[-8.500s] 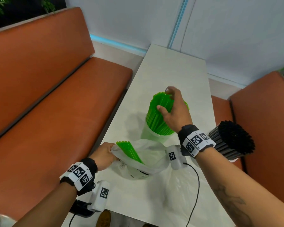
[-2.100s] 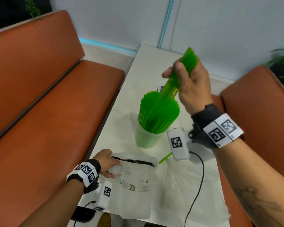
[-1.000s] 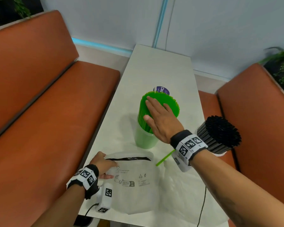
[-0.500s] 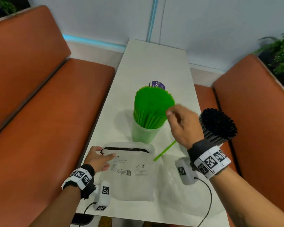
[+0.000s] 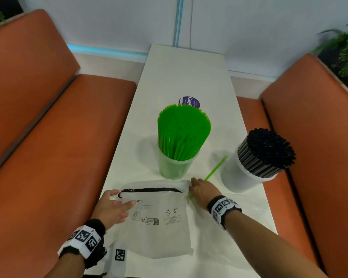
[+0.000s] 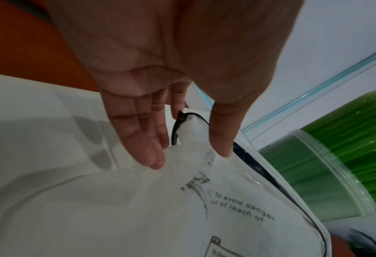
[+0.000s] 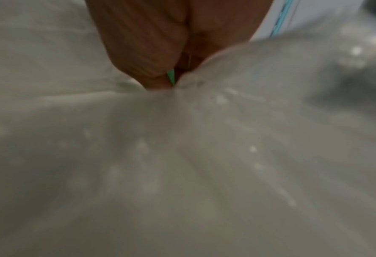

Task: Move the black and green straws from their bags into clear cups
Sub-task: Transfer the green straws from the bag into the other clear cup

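Observation:
Green straws [image 5: 184, 133] stand packed in a clear cup [image 5: 174, 169] at mid table. Black straws [image 5: 266, 151] fill a second clear cup [image 5: 239, 177] at the right edge. One loose green straw [image 5: 216, 168] lies slanted on the table between the cups. My right hand [image 5: 197, 187] is down at its near end, and the right wrist view shows curled fingers [image 7: 152, 76] pinching the loose green straw [image 7: 171, 78]. An empty bag [image 5: 157, 217] with a black zip lies flat in front. My left hand [image 5: 119, 205] rests straight fingers [image 6: 152, 153] on the corner of the empty bag [image 6: 204, 208].
A round purple label [image 5: 189, 101] lies behind the green cup. A second clear bag [image 5: 229, 243] lies flat under my right forearm. Orange bench seats [image 5: 58, 157] flank the narrow white table [image 5: 185, 73] on both sides. A wall closes the far end.
My right hand dropped from beside the green straws to the loose straw on the table and closed on it. My left hand stayed on the bag's corner.

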